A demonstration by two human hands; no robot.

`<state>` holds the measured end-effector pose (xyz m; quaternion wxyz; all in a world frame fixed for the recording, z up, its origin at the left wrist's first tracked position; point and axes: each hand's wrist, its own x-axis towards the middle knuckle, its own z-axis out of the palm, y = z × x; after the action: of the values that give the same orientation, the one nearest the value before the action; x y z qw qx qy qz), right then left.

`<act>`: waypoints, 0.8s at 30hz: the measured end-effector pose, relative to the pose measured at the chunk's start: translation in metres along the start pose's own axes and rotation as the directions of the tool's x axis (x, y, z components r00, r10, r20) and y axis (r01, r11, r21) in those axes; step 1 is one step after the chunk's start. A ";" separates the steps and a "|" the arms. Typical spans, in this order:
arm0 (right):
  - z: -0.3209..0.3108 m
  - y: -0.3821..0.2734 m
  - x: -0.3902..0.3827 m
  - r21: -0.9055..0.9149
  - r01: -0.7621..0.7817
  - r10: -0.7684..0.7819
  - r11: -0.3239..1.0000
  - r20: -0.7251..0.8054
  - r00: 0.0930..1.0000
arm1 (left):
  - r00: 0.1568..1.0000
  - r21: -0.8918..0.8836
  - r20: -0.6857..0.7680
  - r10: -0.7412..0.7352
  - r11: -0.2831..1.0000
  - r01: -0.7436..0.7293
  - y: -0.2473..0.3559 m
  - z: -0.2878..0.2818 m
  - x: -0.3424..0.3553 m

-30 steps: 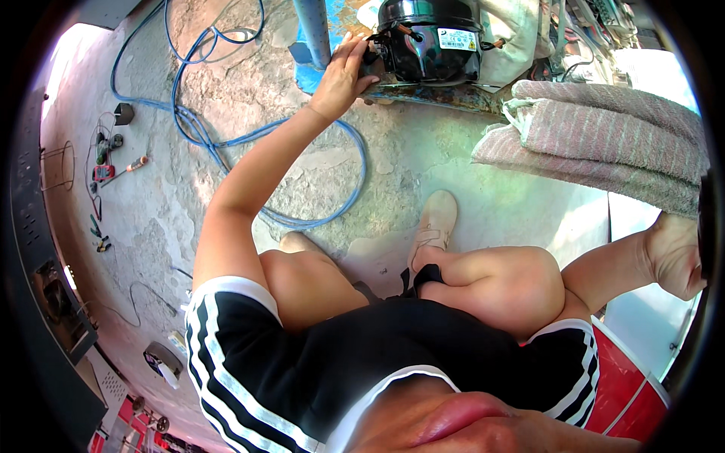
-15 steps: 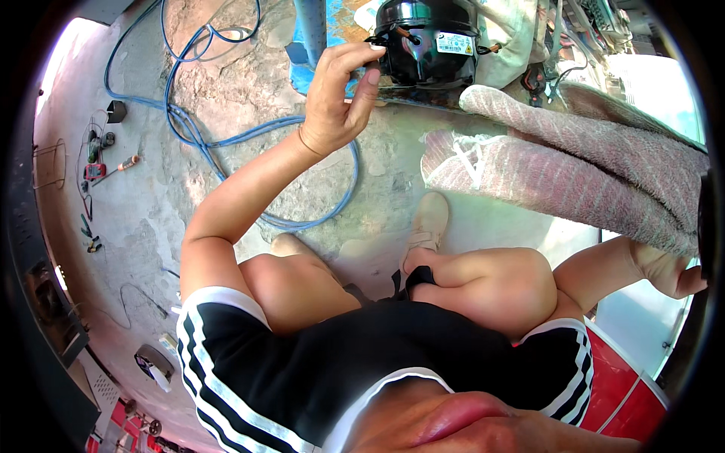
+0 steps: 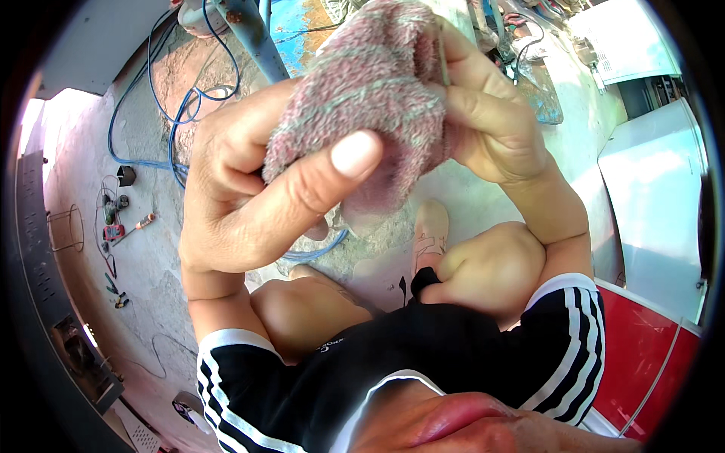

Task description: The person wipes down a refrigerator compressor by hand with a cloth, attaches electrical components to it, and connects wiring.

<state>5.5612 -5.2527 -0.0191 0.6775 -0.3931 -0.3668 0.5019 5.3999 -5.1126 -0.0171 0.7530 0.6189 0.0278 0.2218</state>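
A pinkish-grey striped towel (image 3: 362,98) is bunched up between my two hands, close in front of me. My left hand (image 3: 257,181) grips its left side, thumb lying across the front and fingers curled behind. At the towel's right side, my right hand (image 3: 495,113) pinches the cloth between bent fingers and thumb. Part of the right fingertips is hidden by the fabric. The black compressor seen earlier does not show now; towel and hands cover that area.
Blue hose (image 3: 176,162) loops over the floor at left, beside a blue post (image 3: 253,34). A screwdriver (image 3: 143,221), a red meter (image 3: 113,232) and pliers (image 3: 121,300) lie further left. At right stand a white appliance panel (image 3: 653,196) and a red panel (image 3: 642,340).
The towel has come from the far right to the middle, bunched up and nearer. My left hand has left the compressor's side and taken hold of the towel. My right hand has moved inward.
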 end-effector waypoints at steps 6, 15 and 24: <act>-0.005 0.072 0.037 -0.221 0.007 0.097 0.975 0.457 0.884 | 0.832 0.168 -0.383 0.401 0.916 -0.364 0.002 -0.051 -0.026; 0.006 0.146 0.034 -0.227 -0.283 0.362 0.932 0.522 0.772 | 0.929 -0.530 0.159 0.333 0.823 -0.204 0.056 -0.103 -0.003; -0.060 0.134 -0.004 -0.187 -0.869 0.844 0.458 0.397 0.360 | 0.849 -0.375 -0.434 -0.300 0.917 0.132 -0.078 -0.105 -0.029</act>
<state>5.5616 -5.2410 -0.1656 0.2263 -0.3836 -0.2355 0.8638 5.3640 -5.0374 -0.1215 0.8353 0.4008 0.2477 0.2833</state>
